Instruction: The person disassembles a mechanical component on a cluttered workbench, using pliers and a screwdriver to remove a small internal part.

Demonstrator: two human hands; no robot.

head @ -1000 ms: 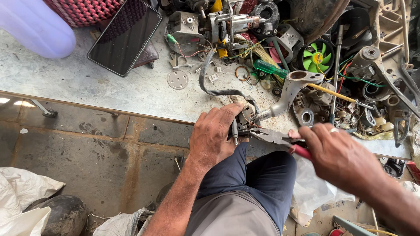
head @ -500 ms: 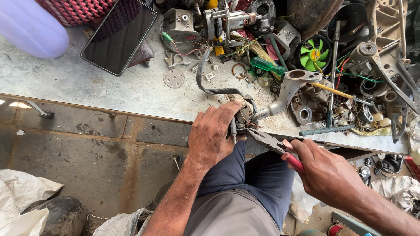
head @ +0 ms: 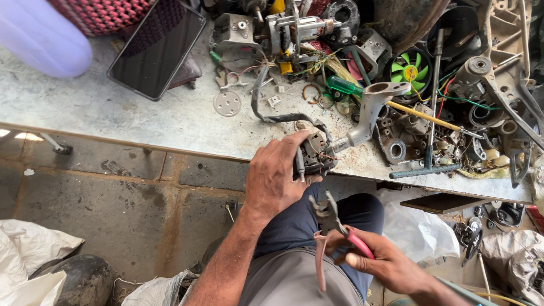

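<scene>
My left hand (head: 276,178) grips a small dark motor part (head: 313,154) at the near edge of the workbench (head: 141,122). A black cord runs from that part up over the bench top. My right hand (head: 385,262) holds red-handled pliers (head: 331,229) over my lap, below and apart from the motor part. The pliers' jaws point up toward the bench edge and grip nothing.
A dark tablet (head: 156,52) lies on the bench at the left. To the right sit a grey metal bracket (head: 371,110), a green fan (head: 412,69), a green-handled screwdriver (head: 345,86) and several motor parts and wires. White sacks (head: 34,255) lie on the paved floor.
My right hand has pulled the pliers down and away from the motor part, toward my lap. My left hand keeps its hold at the bench edge.
</scene>
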